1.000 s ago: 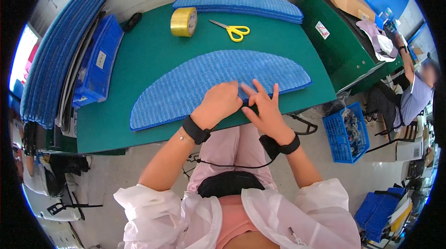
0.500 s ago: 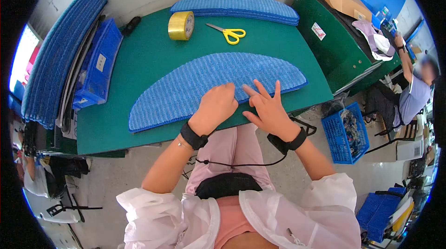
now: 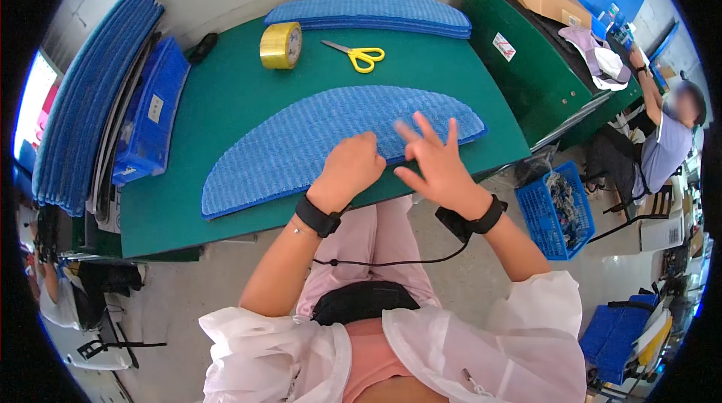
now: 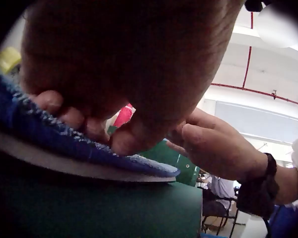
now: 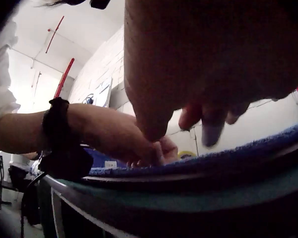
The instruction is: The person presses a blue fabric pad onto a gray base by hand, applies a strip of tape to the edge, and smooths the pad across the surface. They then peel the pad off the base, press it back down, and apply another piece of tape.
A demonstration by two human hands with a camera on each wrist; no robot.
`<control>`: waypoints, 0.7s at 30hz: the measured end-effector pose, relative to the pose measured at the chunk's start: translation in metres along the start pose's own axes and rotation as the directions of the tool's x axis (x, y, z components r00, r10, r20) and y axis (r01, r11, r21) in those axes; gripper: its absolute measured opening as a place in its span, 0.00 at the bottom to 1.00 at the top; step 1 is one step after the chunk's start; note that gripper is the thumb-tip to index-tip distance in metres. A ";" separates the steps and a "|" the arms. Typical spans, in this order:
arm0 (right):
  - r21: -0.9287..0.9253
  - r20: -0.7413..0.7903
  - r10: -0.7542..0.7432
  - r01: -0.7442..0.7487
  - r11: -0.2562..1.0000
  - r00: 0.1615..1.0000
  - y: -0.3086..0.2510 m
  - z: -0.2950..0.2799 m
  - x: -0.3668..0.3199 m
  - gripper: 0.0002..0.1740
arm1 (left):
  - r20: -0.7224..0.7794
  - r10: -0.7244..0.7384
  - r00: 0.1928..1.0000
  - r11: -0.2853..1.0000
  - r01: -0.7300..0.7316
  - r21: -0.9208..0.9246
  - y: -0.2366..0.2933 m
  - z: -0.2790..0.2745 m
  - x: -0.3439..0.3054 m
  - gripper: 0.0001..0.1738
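A half-moon blue striped pad [image 3: 331, 132] lies flat on the green table [image 3: 218, 72], its straight edge toward the body. The left hand [image 3: 350, 170] rests with curled fingers at the middle of that edge; in the left wrist view its fingertips [image 4: 72, 117] touch the pad's top, and nothing is seen gripped. Just right of it, the right hand [image 3: 444, 174] hovers over the pad's edge with fingers spread and nothing held. In the right wrist view, the right fingers [image 5: 213, 126] hang above the pad's surface.
Behind the pad are yellow tape [image 3: 280, 46], yellow-handled scissors [image 3: 363, 59] and stacked blue pads [image 3: 368, 10]. Upright pads [image 3: 98, 102] and a blue bin [image 3: 154, 113] stand left. Right are a green cabinet [image 3: 519, 76], a blue basket [image 3: 553, 215] and a seated person [image 3: 673, 136].
The right hand has shifted slightly right, away from the left hand, and its fingers have lifted and spread. The left hand keeps its curled pose. Table items appear farther left as the head view shifts.
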State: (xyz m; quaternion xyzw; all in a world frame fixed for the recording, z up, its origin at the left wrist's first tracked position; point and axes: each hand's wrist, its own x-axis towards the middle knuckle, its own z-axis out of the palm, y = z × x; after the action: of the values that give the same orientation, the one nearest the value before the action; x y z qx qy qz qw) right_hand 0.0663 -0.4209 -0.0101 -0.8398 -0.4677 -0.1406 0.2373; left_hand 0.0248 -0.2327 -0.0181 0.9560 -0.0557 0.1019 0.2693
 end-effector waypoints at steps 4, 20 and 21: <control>-0.176 0.153 -0.081 0.108 0.978 0.985 -0.008 0.013 -0.002 0.21 | -0.121 0.055 0.991 0.998 -0.054 0.016 -0.002 0.007 -0.003 0.06; -0.059 0.074 -0.045 0.049 0.997 0.996 0.013 0.005 -0.015 0.18 | -0.167 0.083 0.982 0.994 -0.071 0.080 0.010 0.023 0.005 0.08; -0.106 0.104 -0.066 0.077 0.991 0.992 0.010 0.006 -0.014 0.18 | -0.167 0.084 0.982 0.994 -0.072 0.082 0.010 0.024 0.006 0.08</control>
State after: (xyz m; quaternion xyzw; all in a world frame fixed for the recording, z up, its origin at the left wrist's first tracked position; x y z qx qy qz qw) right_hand 0.0677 -0.4329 -0.0244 -0.8402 -0.5003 -0.1322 0.1620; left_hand 0.0326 -0.2536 -0.0319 0.9504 -0.0660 0.1955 0.2327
